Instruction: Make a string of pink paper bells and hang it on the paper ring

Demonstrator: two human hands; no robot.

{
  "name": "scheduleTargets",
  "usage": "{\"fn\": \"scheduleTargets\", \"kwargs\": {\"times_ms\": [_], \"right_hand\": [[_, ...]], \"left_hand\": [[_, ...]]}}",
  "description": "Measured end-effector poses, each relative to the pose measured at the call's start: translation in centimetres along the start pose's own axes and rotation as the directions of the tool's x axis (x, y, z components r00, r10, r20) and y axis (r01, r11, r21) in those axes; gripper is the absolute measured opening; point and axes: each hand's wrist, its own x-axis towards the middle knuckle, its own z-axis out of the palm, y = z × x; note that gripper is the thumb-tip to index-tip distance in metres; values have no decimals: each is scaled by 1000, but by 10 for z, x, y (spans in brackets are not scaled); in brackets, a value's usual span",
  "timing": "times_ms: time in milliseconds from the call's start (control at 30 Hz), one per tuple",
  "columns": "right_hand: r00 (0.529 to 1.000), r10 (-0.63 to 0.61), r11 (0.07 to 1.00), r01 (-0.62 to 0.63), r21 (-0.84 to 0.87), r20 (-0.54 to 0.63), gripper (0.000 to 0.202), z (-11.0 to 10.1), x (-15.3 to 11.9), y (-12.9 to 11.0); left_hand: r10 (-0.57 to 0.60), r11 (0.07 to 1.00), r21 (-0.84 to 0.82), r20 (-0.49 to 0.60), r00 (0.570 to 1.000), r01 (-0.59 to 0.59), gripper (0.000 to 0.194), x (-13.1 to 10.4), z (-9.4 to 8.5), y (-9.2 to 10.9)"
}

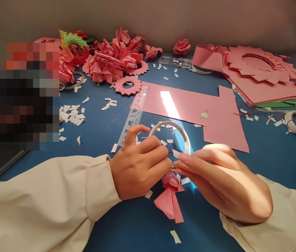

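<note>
My left hand [142, 162] is closed, its index finger bent out and the other fingers curled by the rim of a roll of tape [186, 140]. What it grips is hidden behind the fingers. My right hand [221, 175] pinches a small white paper strip [176, 153] between thumb and fingertips, right beside the left knuckles. A short bit of red thread shows between the two hands. Just below them is a folded pink paper figure [170, 203], narrow near the top and flared at the bottom. Its upper end is partly covered by my hands.
Pink paper sheet [187, 101] and a clear plastic ruler [132, 122] lie ahead. Folded pink flowers [106, 63] pile up at the back left, and paper rings [263, 64] at the back right. White scraps [71, 113] are scattered about; another tape roll [293, 126] sits far right.
</note>
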Motion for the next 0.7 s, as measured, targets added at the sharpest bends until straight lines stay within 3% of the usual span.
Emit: {"fn": "scheduleTargets", "kwargs": {"times_ms": [267, 467, 700], "right_hand": [[996, -95, 990, 94, -109, -1, 35, 3, 4, -9], [998, 20, 1000, -20, 14, -65, 40, 3, 7, -2], [997, 28, 999, -27, 19, -75, 46, 1, 4, 0]], "left_hand": [[1, 998, -70, 1, 1000, -1, 18, -1, 2, -3], [-39, 994, -101, 0, 999, 38, 20, -2, 2, -3], [-35, 996, -87, 3, 999, 35, 21, -2, 3, -3]]}}
